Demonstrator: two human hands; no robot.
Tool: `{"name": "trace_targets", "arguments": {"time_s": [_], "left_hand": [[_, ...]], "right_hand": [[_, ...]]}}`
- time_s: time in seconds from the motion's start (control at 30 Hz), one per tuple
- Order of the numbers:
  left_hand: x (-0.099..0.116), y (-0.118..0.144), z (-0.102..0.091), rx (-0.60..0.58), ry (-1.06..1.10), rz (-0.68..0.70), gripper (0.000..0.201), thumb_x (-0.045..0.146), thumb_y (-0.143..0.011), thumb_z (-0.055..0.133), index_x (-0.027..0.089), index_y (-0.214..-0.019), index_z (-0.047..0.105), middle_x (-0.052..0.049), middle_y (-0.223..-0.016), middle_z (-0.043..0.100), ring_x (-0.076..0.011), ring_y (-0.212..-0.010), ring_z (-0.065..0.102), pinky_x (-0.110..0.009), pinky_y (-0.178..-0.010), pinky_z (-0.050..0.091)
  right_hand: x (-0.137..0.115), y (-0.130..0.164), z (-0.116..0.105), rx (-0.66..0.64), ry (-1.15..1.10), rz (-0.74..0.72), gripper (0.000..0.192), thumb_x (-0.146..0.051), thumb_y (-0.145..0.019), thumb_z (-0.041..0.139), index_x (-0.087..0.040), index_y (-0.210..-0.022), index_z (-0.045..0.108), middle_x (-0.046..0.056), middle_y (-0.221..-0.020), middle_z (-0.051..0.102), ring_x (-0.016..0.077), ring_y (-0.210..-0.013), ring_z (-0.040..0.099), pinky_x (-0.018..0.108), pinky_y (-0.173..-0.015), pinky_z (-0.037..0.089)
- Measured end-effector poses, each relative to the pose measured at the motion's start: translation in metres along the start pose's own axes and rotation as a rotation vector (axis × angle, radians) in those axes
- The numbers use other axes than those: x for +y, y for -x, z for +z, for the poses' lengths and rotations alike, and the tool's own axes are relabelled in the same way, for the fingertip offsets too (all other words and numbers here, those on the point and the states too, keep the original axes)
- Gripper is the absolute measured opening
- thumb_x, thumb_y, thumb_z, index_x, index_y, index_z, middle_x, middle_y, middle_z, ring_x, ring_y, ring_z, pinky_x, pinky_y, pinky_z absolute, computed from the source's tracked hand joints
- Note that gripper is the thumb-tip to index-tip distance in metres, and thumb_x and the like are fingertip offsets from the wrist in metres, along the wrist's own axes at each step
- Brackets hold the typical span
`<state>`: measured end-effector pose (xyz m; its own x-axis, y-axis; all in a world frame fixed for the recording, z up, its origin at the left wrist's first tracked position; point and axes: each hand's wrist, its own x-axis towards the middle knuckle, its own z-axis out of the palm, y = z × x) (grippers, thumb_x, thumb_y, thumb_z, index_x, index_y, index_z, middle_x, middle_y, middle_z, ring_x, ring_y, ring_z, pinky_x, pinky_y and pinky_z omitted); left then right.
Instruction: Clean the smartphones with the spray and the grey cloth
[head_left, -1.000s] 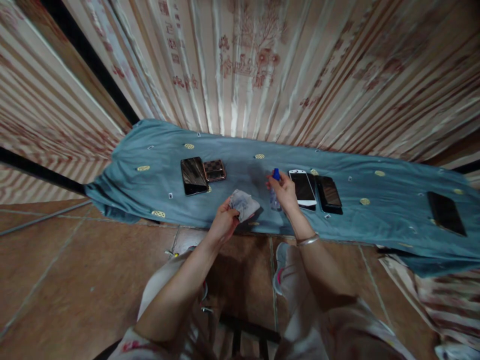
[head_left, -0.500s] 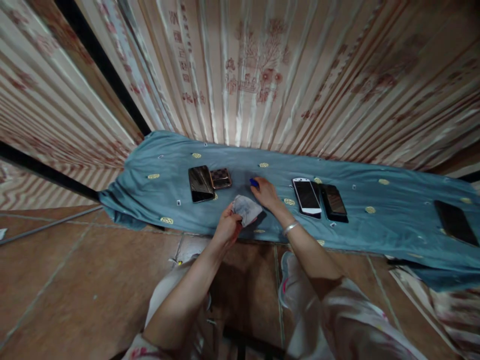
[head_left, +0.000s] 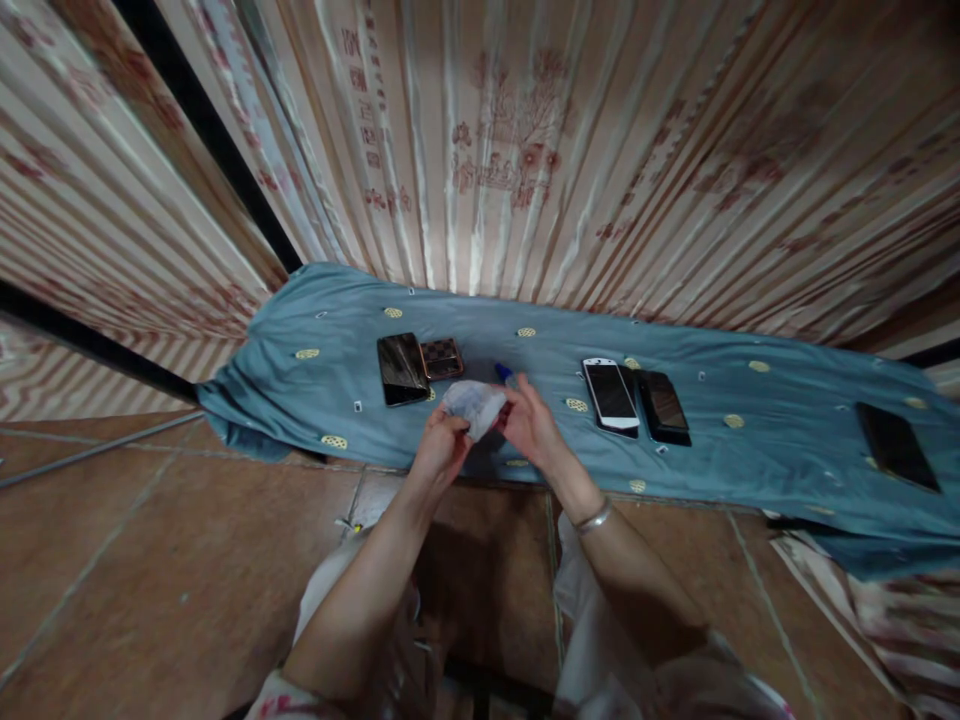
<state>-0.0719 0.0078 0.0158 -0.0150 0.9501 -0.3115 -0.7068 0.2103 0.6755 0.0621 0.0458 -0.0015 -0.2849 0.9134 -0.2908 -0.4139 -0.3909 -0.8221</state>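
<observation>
Handling of the cloth (head_left: 474, 405) is at the two-handed stage: the left hand (head_left: 441, 445) grasps its left side between thumb and fingers, and the right hand (head_left: 531, 425) appears to pinch its right edge. The blue cap (head_left: 502, 371) lies just beyond the right fingertips, outside the grasp; what it is fitted to is largely hidden. No contact exists between the cloth and the glossy dark phone (head_left: 403, 370), the checkered case (head_left: 442, 358), the white phone (head_left: 611, 393) or the black phone (head_left: 664, 405). Judged by this, work is confined to the cloth, and no device is engaged; the remaining extent cannot be determined from this view.

Location of cloth: between the hands, over the front half of the blue sheet (head_left: 795, 430). Appearance: small, pale grey-white, loosely creased, with a darker bluish patch; whether it is damp cannot be told
</observation>
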Motion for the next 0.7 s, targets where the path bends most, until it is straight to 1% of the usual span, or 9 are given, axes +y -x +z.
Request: {"name": "trace_targets", "arguments": {"time_s": [0.07, 0.1, 0.2, 0.3, 0.37, 0.43, 0.57, 0.63, 0.7], "left_hand": [[0.000, -0.002, -0.001, -0.001, -0.006, 0.015, 0.049, 0.000, -0.050, 0.057, 0.018, -0.095, 0.062, -0.001, -0.088, 0.071, -0.0196, -0.091, 0.067, -0.036, -0.090, 0.052], [-0.001, -0.003, -0.001, -0.007, -0.014, 0.023, 0.047, 0.001, -0.050, 0.057, 0.018, -0.094, 0.062, -0.001, -0.087, 0.071, -0.0192, -0.089, 0.067, -0.034, -0.089, 0.051], [-0.007, -0.004, -0.001, -0.013, -0.050, 0.080, 0.042, 0.002, -0.050, 0.057, 0.018, -0.088, 0.062, 0.000, -0.083, 0.069, -0.0172, -0.086, 0.066, -0.030, -0.087, 0.048], [-0.014, -0.005, -0.001, 0.008, -0.119, 0.147, 0.042, 0.003, -0.052, 0.058, 0.019, -0.090, 0.063, 0.001, -0.087, 0.070, -0.0153, -0.088, 0.064, -0.028, -0.090, 0.045], [-0.017, -0.005, -0.003, 0.006, -0.179, 0.152, 0.045, 0.004, -0.054, 0.058, 0.020, -0.096, 0.065, 0.001, -0.091, 0.070, -0.0150, -0.090, 0.063, -0.028, -0.092, 0.043], [-0.020, -0.004, -0.004, -0.009, -0.230, 0.130, 0.047, 0.006, -0.056, 0.060, 0.020, -0.101, 0.066, 0.000, -0.094, 0.071, -0.0156, -0.092, 0.063, -0.028, -0.092, 0.042], [-0.022, -0.001, -0.005, -0.041, -0.290, 0.101, 0.040, 0.013, -0.063, 0.067, 0.019, -0.102, 0.069, -0.001, -0.094, 0.073, -0.0174, -0.096, 0.064, -0.029, -0.096, 0.042], [-0.022, 0.000, -0.005, -0.043, -0.287, 0.105, 0.037, 0.020, -0.065, 0.071, 0.019, -0.103, 0.069, -0.002, -0.098, 0.073, -0.0184, -0.100, 0.064, -0.031, -0.098, 0.042], [-0.021, -0.001, -0.007, -0.002, -0.268, 0.114, 0.040, 0.024, -0.066, 0.074, 0.020, -0.105, 0.068, -0.004, -0.107, 0.072, -0.0199, -0.106, 0.063, -0.033, -0.100, 0.043]], "right_hand": [[0.006, 0.011, 0.008, -0.054, -0.109, 0.063, 0.052, -0.065, -0.087, 0.046, -0.019, -0.093, 0.069, 0.007, -0.090, 0.076, 0.0222, -0.091, 0.069, 0.037, -0.086, 0.054], [0.009, 0.015, 0.011, -0.060, -0.142, 0.074, 0.047, -0.061, -0.088, 0.048, -0.020, -0.095, 0.069, 0.007, -0.092, 0.076, 0.0215, -0.092, 0.069, 0.037, -0.088, 0.054], [0.019, 0.020, 0.015, -0.008, -0.180, 0.046, 0.027, -0.045, -0.086, 0.058, -0.022, -0.098, 0.068, 0.004, -0.099, 0.075, 0.0196, -0.098, 0.068, 0.035, -0.092, 0.052], [0.027, 0.020, 0.014, 0.020, -0.201, -0.002, 0.020, -0.037, -0.083, 0.065, -0.023, -0.097, 0.067, 0.004, -0.100, 0.075, 0.0189, -0.100, 0.068, 0.036, -0.094, 0.051], [0.029, 0.020, 0.011, 0.026, -0.229, -0.006, 0.016, -0.034, -0.080, 0.068, -0.024, -0.092, 0.067, 0.002, -0.096, 0.075, 0.0187, -0.095, 0.068, 0.036, -0.091, 0.053], [0.029, 0.020, 0.008, 0.049, -0.252, 0.016, 0.011, -0.029, -0.077, 0.069, -0.024, -0.087, 0.067, 0.001, -0.089, 0.075, 0.0182, -0.088, 0.068, 0.034, -0.084, 0.056], [0.025, 0.020, -0.001, 0.114, -0.259, 0.084, 0.003, -0.026, -0.078, 0.066, -0.024, -0.079, 0.067, -0.001, -0.080, 0.073, 0.0170, -0.077, 0.068, 0.031, -0.070, 0.058], [0.022, 0.022, -0.007, 0.119, -0.257, 0.103, 0.004, -0.026, -0.080, 0.064, -0.023, -0.079, 0.067, 0.000, -0.080, 0.074, 0.0172, -0.077, 0.068, 0.031, -0.070, 0.058], [0.018, 0.024, -0.013, 0.113, -0.256, 0.110, 0.006, -0.027, -0.081, 0.063, -0.023, -0.081, 0.067, 0.002, -0.082, 0.075, 0.0181, -0.079, 0.070, 0.032, -0.074, 0.057]]}}
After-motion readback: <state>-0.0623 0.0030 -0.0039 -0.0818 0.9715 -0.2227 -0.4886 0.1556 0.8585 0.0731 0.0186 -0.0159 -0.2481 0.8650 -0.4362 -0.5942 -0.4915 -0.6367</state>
